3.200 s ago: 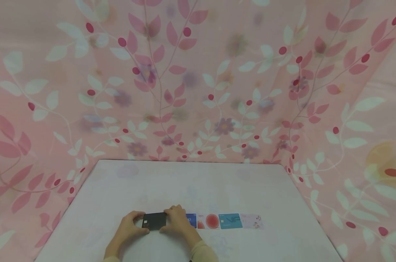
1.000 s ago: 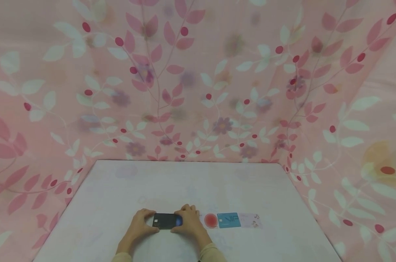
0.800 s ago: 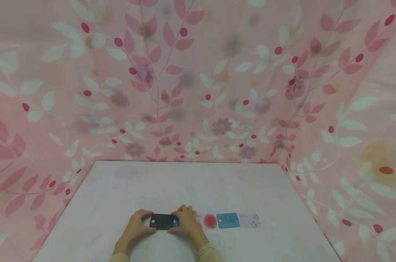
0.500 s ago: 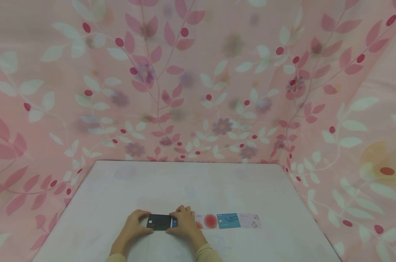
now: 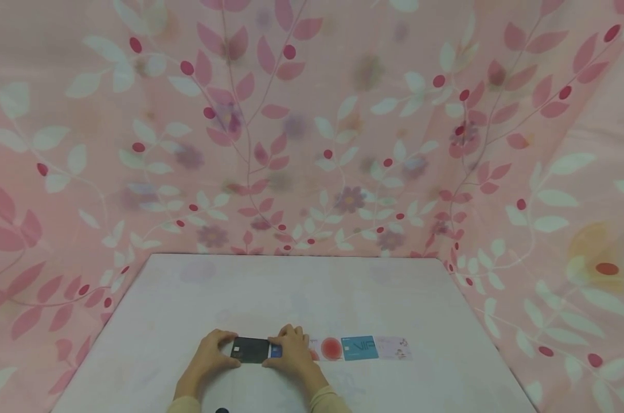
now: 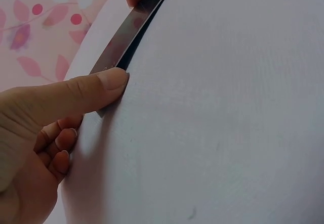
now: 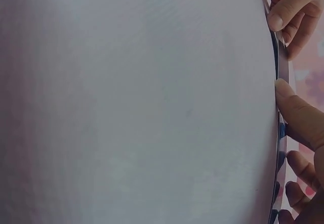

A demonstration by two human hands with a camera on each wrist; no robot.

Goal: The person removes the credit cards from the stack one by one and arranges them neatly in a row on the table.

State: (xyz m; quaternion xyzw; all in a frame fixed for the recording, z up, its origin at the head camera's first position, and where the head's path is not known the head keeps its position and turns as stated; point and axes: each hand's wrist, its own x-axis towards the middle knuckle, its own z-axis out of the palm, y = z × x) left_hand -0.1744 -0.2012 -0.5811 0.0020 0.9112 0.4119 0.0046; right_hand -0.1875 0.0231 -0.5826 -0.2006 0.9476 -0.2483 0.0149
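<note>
A black card [image 5: 250, 350] with a silvery chip lies between the two hands. My left hand [image 5: 209, 357] pinches its left end; in the left wrist view the thumb presses along the near edge of the card [image 6: 121, 39]. That edge shows a dark gap above the table. My right hand [image 5: 292, 351] pinches the right end, thumb at the near edge and fingers on the far side. Right beside the black card, a blue card [image 5: 276, 350] is mostly covered by the right hand. A card with a red circle [image 5: 331, 349] continues the row.
A teal VIP card [image 5: 360, 347] and a pale pink flowered card [image 5: 393, 347] extend the row rightward on the white table [image 5: 291, 287]. Pink floral fabric [image 5: 312, 143] encloses the back and sides. A small dark object [image 5: 222, 410] shows at the bottom edge.
Both hands have shifted slightly left with the black card since a second ago, after moving right earlier. A small dark object has appeared at the bottom of the head view. The other cards stay put.
</note>
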